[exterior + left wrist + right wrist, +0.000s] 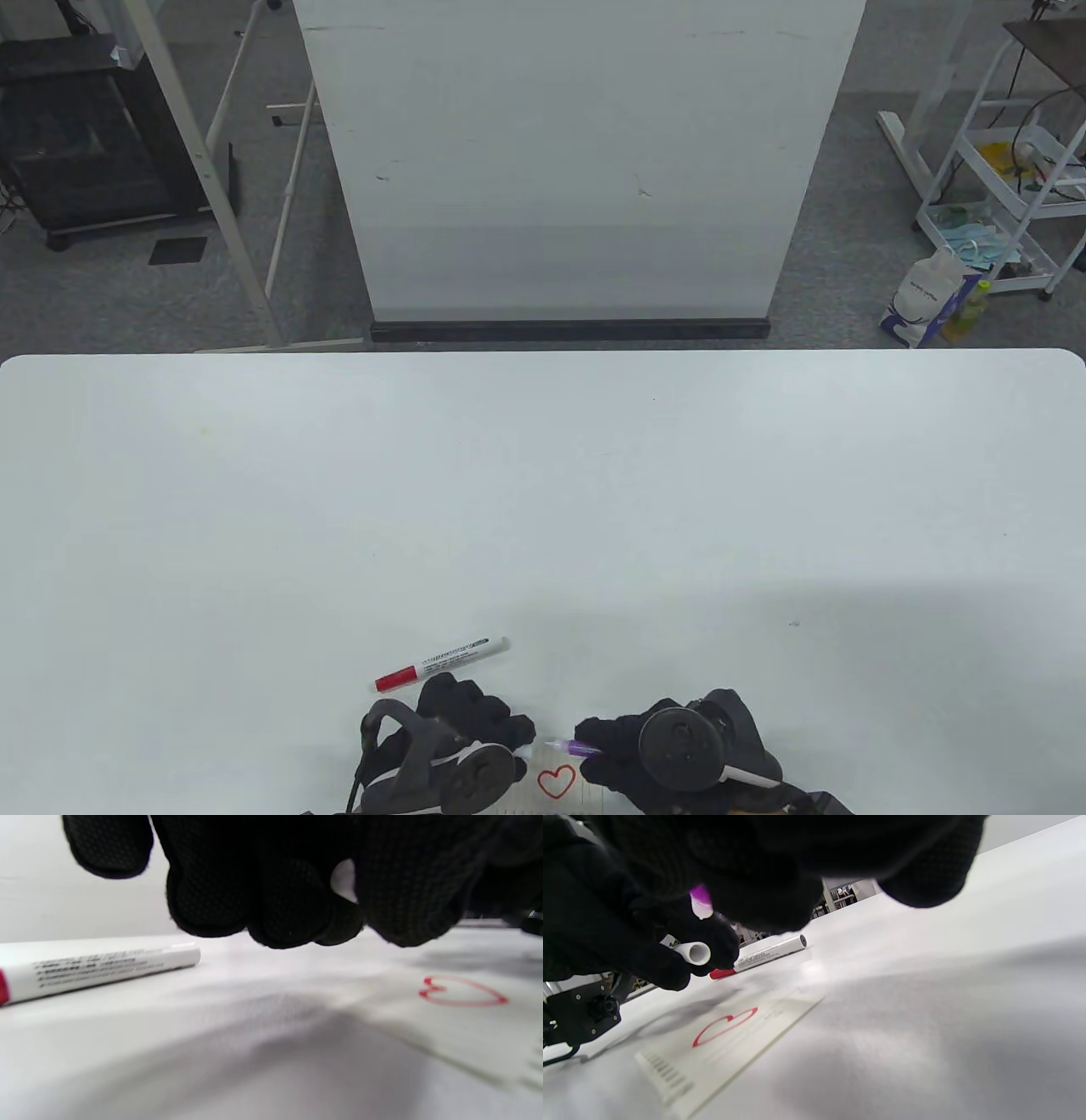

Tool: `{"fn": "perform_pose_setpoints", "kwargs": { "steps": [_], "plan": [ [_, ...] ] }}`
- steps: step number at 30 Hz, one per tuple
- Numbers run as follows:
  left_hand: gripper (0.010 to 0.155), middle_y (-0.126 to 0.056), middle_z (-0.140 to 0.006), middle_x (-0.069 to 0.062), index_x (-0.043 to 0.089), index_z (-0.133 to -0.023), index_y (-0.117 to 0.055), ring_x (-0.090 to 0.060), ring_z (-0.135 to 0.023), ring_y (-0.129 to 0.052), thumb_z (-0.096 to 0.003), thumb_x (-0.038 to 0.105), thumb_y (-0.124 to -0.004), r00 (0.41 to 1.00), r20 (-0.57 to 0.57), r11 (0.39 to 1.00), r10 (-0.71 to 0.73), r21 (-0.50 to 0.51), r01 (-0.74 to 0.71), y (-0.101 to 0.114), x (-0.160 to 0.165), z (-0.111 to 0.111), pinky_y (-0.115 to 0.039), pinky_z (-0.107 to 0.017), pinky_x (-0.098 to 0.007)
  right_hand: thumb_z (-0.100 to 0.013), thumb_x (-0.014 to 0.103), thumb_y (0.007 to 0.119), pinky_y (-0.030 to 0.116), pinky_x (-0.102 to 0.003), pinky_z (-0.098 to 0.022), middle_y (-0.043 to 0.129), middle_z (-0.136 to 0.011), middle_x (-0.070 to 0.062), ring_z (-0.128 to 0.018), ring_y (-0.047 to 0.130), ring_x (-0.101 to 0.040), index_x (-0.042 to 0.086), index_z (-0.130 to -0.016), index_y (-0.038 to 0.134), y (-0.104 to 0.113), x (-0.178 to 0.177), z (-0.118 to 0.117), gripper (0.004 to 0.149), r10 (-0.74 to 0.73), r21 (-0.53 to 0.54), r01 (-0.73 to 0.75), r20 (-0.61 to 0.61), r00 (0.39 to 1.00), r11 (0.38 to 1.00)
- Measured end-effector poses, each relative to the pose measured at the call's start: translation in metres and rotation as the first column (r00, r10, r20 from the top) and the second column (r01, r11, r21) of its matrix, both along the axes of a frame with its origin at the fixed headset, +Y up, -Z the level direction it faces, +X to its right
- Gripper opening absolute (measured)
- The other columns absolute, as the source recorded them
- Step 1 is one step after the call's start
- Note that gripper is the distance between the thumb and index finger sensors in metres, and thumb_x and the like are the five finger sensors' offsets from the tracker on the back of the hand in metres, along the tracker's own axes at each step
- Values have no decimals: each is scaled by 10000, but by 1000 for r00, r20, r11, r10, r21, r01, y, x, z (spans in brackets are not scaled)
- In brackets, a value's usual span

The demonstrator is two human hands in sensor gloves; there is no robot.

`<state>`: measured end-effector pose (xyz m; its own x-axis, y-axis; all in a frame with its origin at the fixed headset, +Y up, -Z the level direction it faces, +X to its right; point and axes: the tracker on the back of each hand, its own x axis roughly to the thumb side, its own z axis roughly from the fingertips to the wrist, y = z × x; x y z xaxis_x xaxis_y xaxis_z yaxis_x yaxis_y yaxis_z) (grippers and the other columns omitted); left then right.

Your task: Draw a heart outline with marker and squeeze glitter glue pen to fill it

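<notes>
A red heart outline is drawn on a small white card at the table's near edge. My right hand grips a purple glitter glue pen, its uncapped tip pointing left, just above the heart. The pen's white rear end sticks out behind the hand. My left hand is beside the card's left edge and pinches a small white cap. The capped red-and-white marker lies on the table just beyond the left hand.
The white table stretches far ahead of both hands. A white panel on a black base stands behind its far edge. The marker lies close to the left fingers.
</notes>
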<state>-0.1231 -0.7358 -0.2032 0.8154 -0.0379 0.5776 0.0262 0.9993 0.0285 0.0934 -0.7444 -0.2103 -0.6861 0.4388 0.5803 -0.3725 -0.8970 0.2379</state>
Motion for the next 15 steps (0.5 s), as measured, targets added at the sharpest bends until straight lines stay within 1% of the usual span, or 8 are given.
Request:
{"fn": "perform_pose_setpoints", "kwargs": {
  "steps": [6,10,15],
  "plan": [
    [457,-1014,-709,38,313,-797,-931,-280,-673,-961,-379,497,-916,999,25,999,-39,-18,39,-9,7,0,-675,-650,-643,-356,465,799,875,-419,-418,1025,-308,-2,-20,934,-101,157,-758,912,-5,-3,0,519,60,-32,-61,-35,998,998],
    [461,-1016,-697,40,317,-793,-930,-277,-666,-964,-370,501,-923,998,25,997,-59,-56,61,-15,10,-1,-677,-649,-641,-355,465,795,880,-415,-413,1027,-292,2,-9,934,-102,154,-749,920,-10,-5,1,517,103,-44,-105,-54,993,993],
    [464,-1018,-677,44,316,-785,-930,-274,-652,-968,-362,509,-926,997,15,996,-70,-57,71,-14,13,-2,-681,-647,-634,-355,464,793,882,-412,-411,1027,-284,4,-4,932,-104,158,-741,927,-14,-6,0,511,127,-62,-131,-66,990,989]
  ]
}}
